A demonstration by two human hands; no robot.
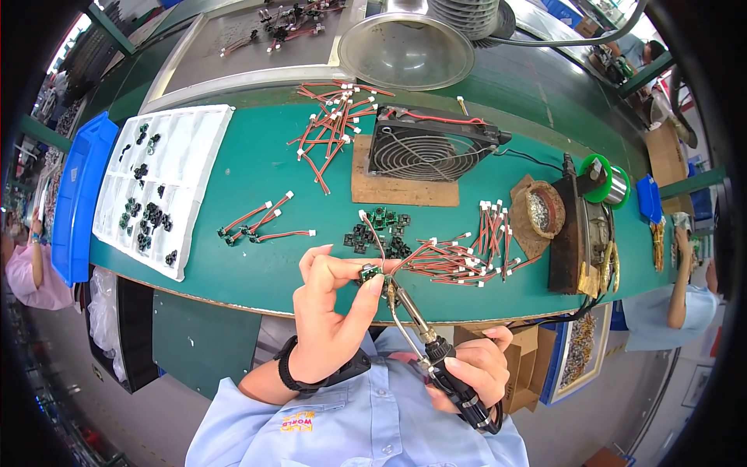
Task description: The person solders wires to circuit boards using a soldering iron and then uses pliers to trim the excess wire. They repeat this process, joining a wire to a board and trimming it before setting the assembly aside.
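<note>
My left hand [331, 315] pinches a small green circuit board [369, 272] between thumb and fingers. A thin wire with a white plug [363, 215] rises beside the board; its lower end is hidden near the fingers. In my right hand [478, 370] is a soldering iron [420, 321] with a metal tube along its side, tilted so its tip meets the board's edge. Whether the tip touches is too small to tell. Just beyond my hands lie a pile of small dark boards [381, 229] and a bundle of red-and-black wires with white plugs [451, 261].
A fan [432, 144] stands on a wooden board at the back. Several wired boards [261, 226] lie left, near a white tray [206, 167] and a blue bin [78, 202]. On the right are a round pot [538, 210], a dark box [568, 241] and a solder spool [616, 187].
</note>
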